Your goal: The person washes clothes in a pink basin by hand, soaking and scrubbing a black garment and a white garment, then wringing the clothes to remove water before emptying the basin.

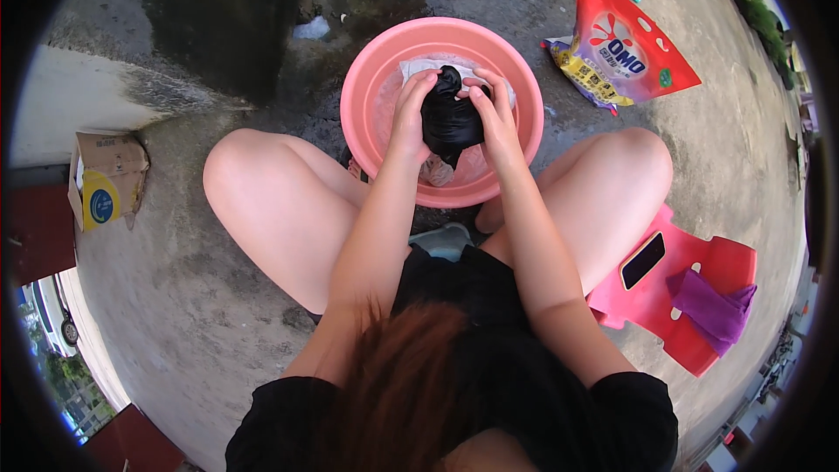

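Observation:
A bunched, wet-looking black cloth (453,122) is held up over a pink basin (353,105) between my knees. My left hand (411,114) is curled against the cloth's left side. From the right, my right hand (495,118) grips its upper edge and side with bent fingers. Beneath the cloth, a white cloth (419,66) lies toward the basin's far side in cloudy, sudsy water. A brownish piece of cloth (437,171) shows near the basin's front. The black cloth hides much of the basin's middle.
A red detergent bag (634,44) with a white cap stands beyond the basin to the right. A red plastic stool (721,267) beside my right knee carries a phone (642,260) and a purple cloth (712,308). At left, a cardboard box (114,177) sits by a low wall (79,105).

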The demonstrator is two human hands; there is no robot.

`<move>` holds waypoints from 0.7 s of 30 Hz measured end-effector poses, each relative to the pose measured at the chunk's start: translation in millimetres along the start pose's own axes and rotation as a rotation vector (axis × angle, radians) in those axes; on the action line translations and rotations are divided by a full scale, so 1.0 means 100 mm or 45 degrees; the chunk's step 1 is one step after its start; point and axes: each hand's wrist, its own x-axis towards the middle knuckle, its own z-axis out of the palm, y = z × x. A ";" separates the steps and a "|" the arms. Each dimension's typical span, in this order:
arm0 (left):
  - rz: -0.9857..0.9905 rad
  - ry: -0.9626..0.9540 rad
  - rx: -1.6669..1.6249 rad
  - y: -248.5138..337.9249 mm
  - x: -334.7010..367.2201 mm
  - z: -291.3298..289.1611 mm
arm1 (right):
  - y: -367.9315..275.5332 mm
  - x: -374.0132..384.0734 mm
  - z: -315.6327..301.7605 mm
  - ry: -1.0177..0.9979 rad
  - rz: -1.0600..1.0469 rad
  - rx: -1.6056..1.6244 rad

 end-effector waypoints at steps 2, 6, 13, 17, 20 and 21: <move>0.113 0.023 0.133 -0.06 -0.02 0.04 | -0.09 -0.11 0.16 -0.074 -0.078 -0.139; 0.314 0.062 0.416 -0.10 -0.03 0.08 | 0.03 -0.15 0.25 -0.014 -0.095 -0.050; 0.454 0.189 0.680 -0.11 0.00 0.09 | -0.04 -0.18 0.29 0.164 -0.070 -0.554; 0.523 0.228 0.685 -0.11 0.02 0.07 | -0.01 -0.16 0.27 0.142 -0.183 -0.675; 0.516 0.308 0.703 -0.09 -0.01 0.11 | 0.01 -0.14 0.26 0.107 -0.226 -0.702; 0.514 0.308 0.706 -0.09 0.00 0.09 | 0.01 -0.13 0.27 0.091 -0.205 -0.708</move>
